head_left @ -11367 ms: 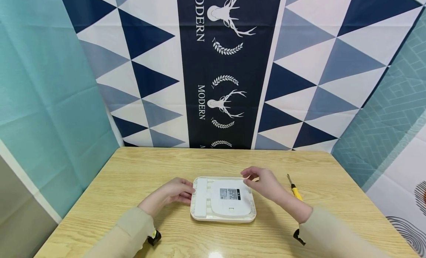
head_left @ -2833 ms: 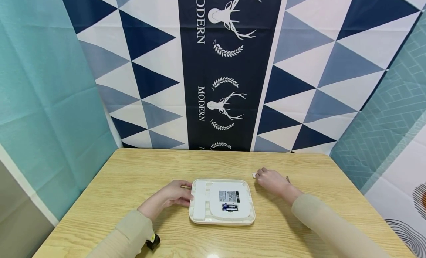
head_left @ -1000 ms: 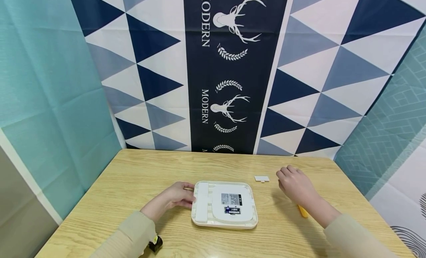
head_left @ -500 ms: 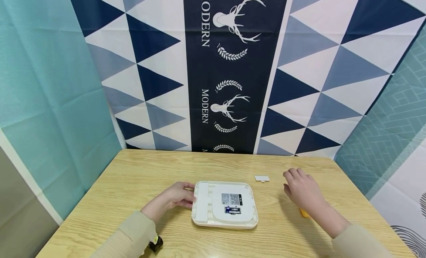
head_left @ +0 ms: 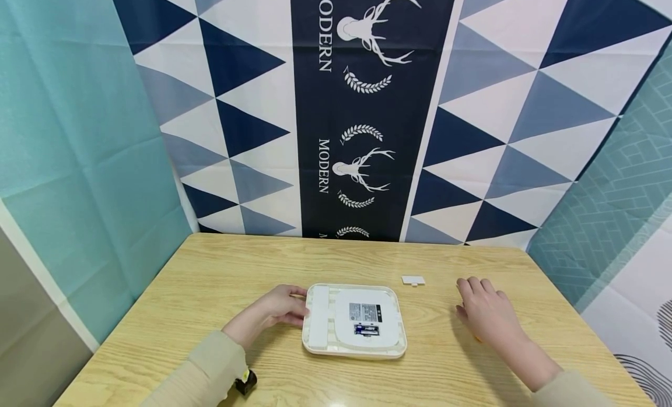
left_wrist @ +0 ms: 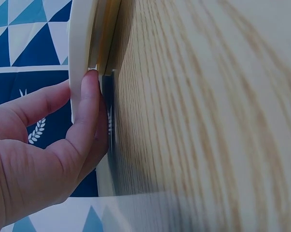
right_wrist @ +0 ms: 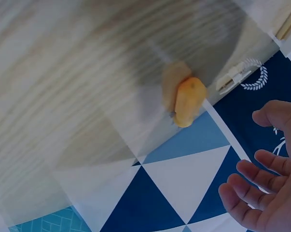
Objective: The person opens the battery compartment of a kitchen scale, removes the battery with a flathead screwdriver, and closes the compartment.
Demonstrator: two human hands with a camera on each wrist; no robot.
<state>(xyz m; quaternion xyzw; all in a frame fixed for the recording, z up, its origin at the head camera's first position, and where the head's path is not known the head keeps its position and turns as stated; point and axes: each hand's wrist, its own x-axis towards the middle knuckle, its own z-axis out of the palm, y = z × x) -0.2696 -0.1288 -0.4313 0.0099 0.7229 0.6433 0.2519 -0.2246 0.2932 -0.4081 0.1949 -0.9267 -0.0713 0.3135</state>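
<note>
A flat white device (head_left: pixel 320 344) with rounded corners lies on the table, its labelled back facing up. Its battery compartment (head_left: pixel 366 330) is uncovered, with a dark blue battery inside. My left hand (head_left: pixel 283 306) grips the device's left edge; in the left wrist view, thumb and fingers pinch the white rim (left_wrist: pixel 81 43). Over on the right, my right hand (head_left: pixel 488 311) hovers with relaxed fingers and holds nothing. Below it lies a screwdriver, mostly hidden in the head view; its yellow-orange handle (right_wrist: pixel 191 99) shows in the right wrist view. The small white battery cover (head_left: pixel 413 280) rests beyond the device.
The wood-grain table (head_left: pixel 236 255) carries all these things. A patterned cloth backdrop (head_left: pixel 362 104) stands behind its far edge, with a teal cloth (head_left: pixel 79 162) on the left side. A black strap piece (head_left: pixel 246 383) hangs by my left wrist.
The battery cover has come off the device, and my right hand has set it on the table. That hand has since moved right and nearer, above the screwdriver. My left hand keeps its grip.
</note>
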